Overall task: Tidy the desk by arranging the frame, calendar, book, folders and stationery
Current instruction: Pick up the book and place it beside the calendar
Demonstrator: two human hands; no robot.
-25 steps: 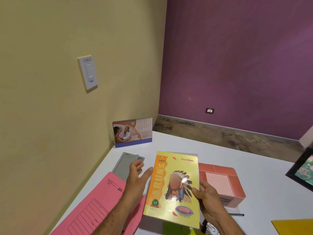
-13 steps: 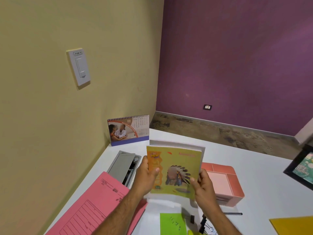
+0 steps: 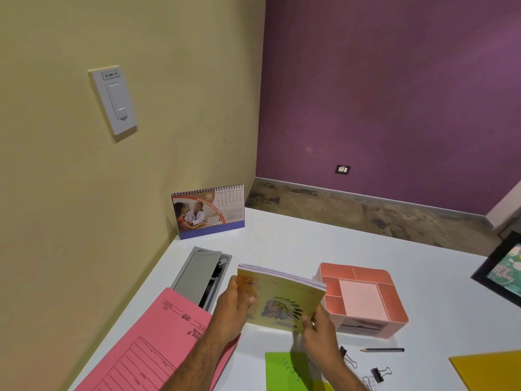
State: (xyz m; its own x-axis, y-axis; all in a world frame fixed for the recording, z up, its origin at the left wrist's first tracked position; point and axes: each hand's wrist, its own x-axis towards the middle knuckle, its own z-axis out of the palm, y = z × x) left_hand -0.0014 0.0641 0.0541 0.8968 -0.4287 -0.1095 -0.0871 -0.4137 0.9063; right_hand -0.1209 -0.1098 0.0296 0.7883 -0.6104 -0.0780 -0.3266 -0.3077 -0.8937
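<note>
White desk [image 3: 282, 244] fills the corner where a yellow wall meets a purple one, and most of the tidying looks undone. Taking the book [image 3: 282, 299] as landmark and working outward: nearest the camera, below it, lie a green sheet [image 3: 284, 372], binder clips [image 3: 379, 373] and a pencil [image 3: 382, 349], all loose. A pink folder [image 3: 158, 348] sprawls to its near left and a yellow folder [image 3: 490, 369] to its far right at the desk's edge. Both hands hold the book tilted just above the desk. The left hand [image 3: 235, 304] grips its left edge, thumb curled over the cover. The right hand [image 3: 315, 325] pinches its lower right corner. Just right of the book stands a pink organiser [image 3: 363, 299], apparently empty. Behind it to the left is a grey cable hatch [image 3: 198, 275]. Farther right, a black frame [image 3: 501, 270] shows partly. Farthest back, the calendar [image 3: 208, 211] stands upright by the wall, seemingly already placed.
</note>
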